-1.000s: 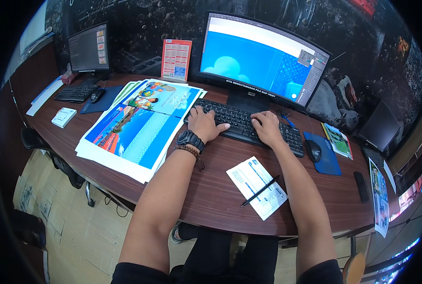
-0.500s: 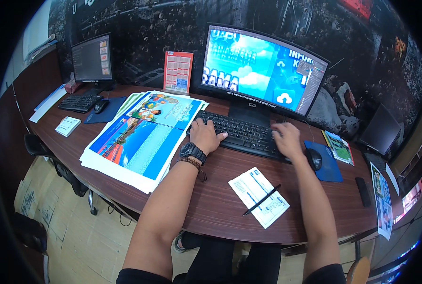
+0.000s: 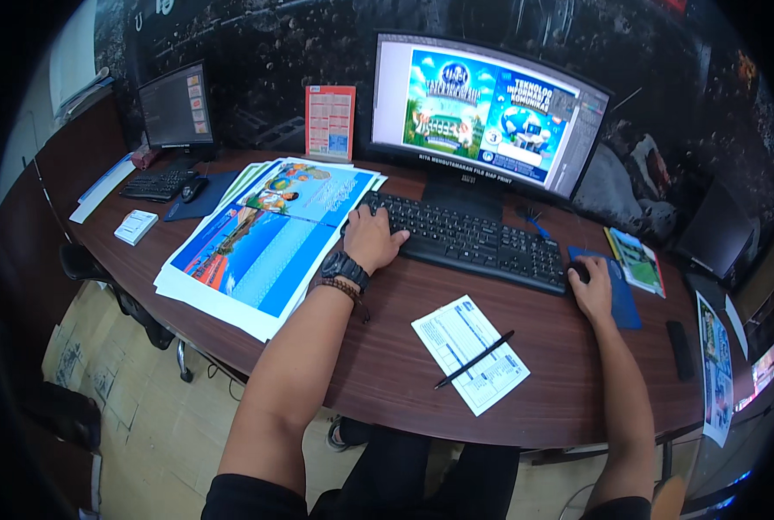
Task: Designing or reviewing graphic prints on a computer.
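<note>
My left hand (image 3: 372, 240) rests at the left end of the black keyboard (image 3: 460, 236), its fingers over the keys and the thumb stretched out to the side. A dark watch (image 3: 344, 269) and a beaded bracelet circle that wrist. At the keyboard's right end, my right hand (image 3: 593, 296) is wrapped over a black computer mouse (image 3: 583, 272), which it mostly hides, on a blue mouse pad (image 3: 623, 303). Behind the keyboard stands a monitor (image 3: 491, 117) showing two colourful poster designs side by side.
A stack of large colour prints (image 3: 261, 260) lies to the left. Between my forearms, a black pen (image 3: 475, 358) crosses a printed form (image 3: 443, 334). A red desk calendar (image 3: 329, 121) and a second monitor (image 3: 175, 108) stand at the back left. Booklets (image 3: 636, 260) lie beyond the mouse pad.
My right hand has gone from the keyboard's right end to the mouse. On the monitor, the enlarged design has shrunk to show both posters. My left hand stays on the keyboard.
</note>
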The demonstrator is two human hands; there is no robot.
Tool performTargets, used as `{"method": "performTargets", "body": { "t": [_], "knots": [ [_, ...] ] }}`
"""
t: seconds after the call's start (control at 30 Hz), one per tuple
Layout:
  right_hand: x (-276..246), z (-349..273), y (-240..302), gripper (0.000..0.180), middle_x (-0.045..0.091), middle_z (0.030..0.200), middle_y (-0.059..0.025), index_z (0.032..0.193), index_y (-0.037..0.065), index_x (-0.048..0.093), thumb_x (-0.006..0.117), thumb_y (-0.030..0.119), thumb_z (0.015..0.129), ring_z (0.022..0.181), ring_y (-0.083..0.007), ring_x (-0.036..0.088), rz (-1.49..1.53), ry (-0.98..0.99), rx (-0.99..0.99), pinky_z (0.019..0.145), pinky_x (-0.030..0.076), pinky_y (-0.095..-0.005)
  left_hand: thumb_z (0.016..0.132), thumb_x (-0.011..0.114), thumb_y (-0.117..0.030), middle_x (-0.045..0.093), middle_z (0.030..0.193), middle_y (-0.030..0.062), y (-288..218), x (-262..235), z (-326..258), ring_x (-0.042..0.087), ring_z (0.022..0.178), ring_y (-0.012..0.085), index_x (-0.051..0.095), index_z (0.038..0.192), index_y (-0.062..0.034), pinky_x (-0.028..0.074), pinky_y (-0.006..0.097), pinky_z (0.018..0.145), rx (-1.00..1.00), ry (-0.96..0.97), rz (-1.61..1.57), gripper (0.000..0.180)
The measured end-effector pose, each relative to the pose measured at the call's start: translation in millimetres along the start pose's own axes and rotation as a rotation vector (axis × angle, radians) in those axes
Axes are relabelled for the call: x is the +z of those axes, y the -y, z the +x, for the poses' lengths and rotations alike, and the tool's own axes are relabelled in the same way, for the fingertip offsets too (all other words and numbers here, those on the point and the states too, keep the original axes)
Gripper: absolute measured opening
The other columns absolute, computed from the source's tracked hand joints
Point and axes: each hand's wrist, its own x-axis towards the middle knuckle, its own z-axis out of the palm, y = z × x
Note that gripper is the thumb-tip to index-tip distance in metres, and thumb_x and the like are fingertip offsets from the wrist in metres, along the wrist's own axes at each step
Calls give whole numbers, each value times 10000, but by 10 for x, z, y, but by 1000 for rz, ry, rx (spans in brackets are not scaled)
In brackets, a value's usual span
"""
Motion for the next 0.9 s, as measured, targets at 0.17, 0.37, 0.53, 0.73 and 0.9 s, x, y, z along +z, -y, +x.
{"method": "performTargets", "body": {
  "t": [0.17, 0.37, 0.53, 0.73, 0.9],
  "knots": [
    [-31, -7, -98, 322, 580, 1102, -166, 1108, 42, 667, 673, 179, 817, 1065, -354, 585, 87, 26, -112, 933, 466, -398, 855, 682, -521, 526, 1272, 280, -16, 32, 58, 464, 1223, 430, 612, 1206, 30, 421, 488, 1029, 5, 8, 15, 657],
    [-34, -8, -87, 303, 586, 1118, -165, 1093, 32, 662, 666, 144, 812, 1085, -351, 584, 100, 62, -115, 958, 449, -390, 868, 660, -558, 542, 1275, 289, -20, 11, 107, 498, 1184, 445, 603, 1253, 37, 426, 488, 1020, 25, 30, 54, 711],
    [-43, -20, -68, 305, 584, 1130, -162, 1102, 36, 667, 665, 151, 819, 1092, -340, 582, 104, 61, -99, 964, 446, -392, 862, 657, -581, 538, 1302, 266, -55, 22, 76, 467, 1241, 425, 591, 1292, 23, 391, 493, 1059, -7, 46, 75, 745],
    [-56, -29, -61, 314, 583, 1121, -166, 1108, 40, 677, 661, 181, 828, 1086, -339, 582, 85, 54, -76, 961, 446, -392, 856, 644, -610, 496, 1348, 257, -55, 11, 79, 412, 1298, 415, 576, 1316, -9, 352, 533, 1073, -38, 80, 59, 759],
    [-61, -28, -47, 317, 582, 1122, -169, 1107, 38, 679, 659, 195, 832, 1089, -339, 581, 85, 58, -70, 962, 444, -394, 856, 628, -628, 462, 1378, 253, -49, 7, 68, 374, 1326, 411, 567, 1320, -26, 316, 572, 1074, -59, 107, 45, 763]
  ]
}}
